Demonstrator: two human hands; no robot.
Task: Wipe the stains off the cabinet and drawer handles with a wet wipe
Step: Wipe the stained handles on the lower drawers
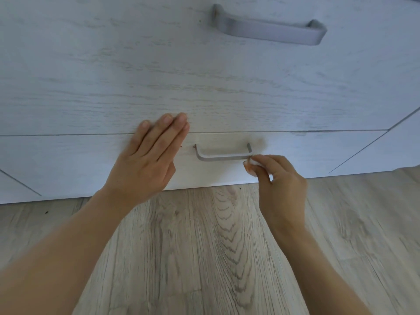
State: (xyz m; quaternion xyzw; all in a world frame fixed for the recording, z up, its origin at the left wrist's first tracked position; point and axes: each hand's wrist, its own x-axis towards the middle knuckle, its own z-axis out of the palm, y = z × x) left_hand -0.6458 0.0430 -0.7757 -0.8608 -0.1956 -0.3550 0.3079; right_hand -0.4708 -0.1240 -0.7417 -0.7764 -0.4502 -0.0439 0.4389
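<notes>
Wet wipe [251,163], already brown-smeared, is pinched in the right hand [280,180] against the right end of the lower drawer handle [223,153]; the left hand [147,160] presses flat, fingers straight, on the drawer front [91,160]. Specks remain by the handle's left post, so this handle seems partly done.

**Hidden, cropped and blurred parts**

Most of the wet wipe [250,163] is concealed inside the right hand [280,178]; only a small stained corner is exposed. The right end of the lower drawer handle [223,156] is covered by that wipe. The fingertips [181,118] of the left hand [147,160] are smeared by blur. Both forearms are cut off by the bottom edge.
</notes>
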